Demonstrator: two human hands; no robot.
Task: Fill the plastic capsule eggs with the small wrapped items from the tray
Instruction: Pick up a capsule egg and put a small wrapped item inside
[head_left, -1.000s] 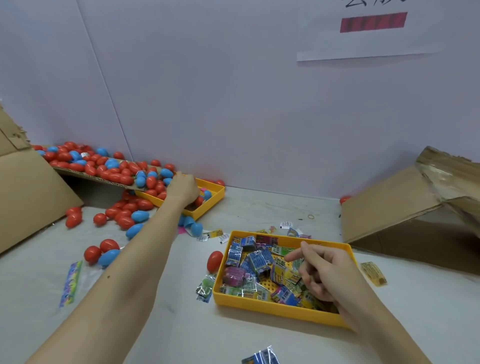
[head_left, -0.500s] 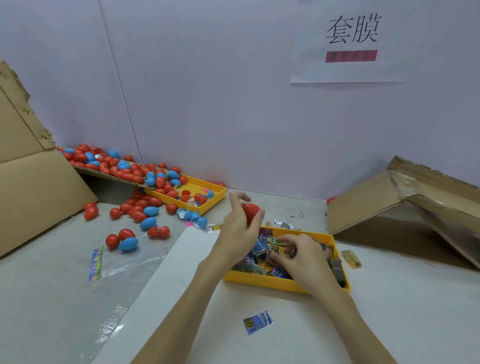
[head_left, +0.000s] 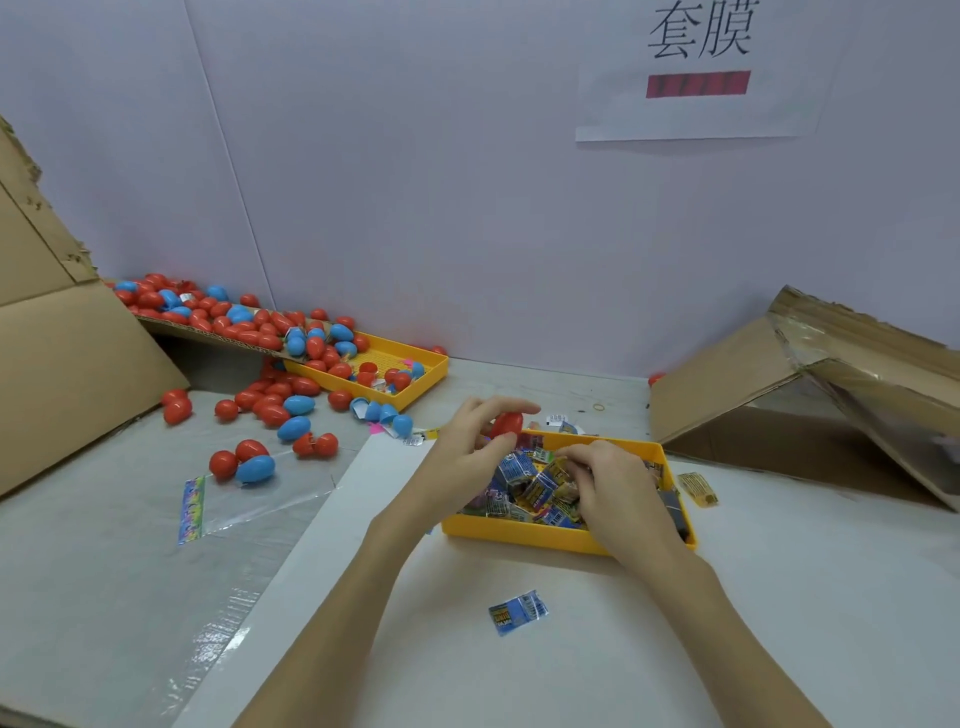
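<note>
Hands barely moved, tray (head_left: 524, 535) holds packets (head_left: 540, 488)

Left hand (head_left: 470, 452) pinching; right hand (head_left: 618, 499) curled

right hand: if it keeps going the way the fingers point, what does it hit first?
Likely the pile of small blue and yellow wrapped packets in the yellow plastic tray. The right hand has its fingers curled down and left into them; whether they already touch is unclear.

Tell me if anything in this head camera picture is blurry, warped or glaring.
Head view: even, soft light with faint shadows; the wide lens bows the wall seam and cardboard at the edges; mild glare on the clear bag; hands, left and right, slightly soft.
</note>
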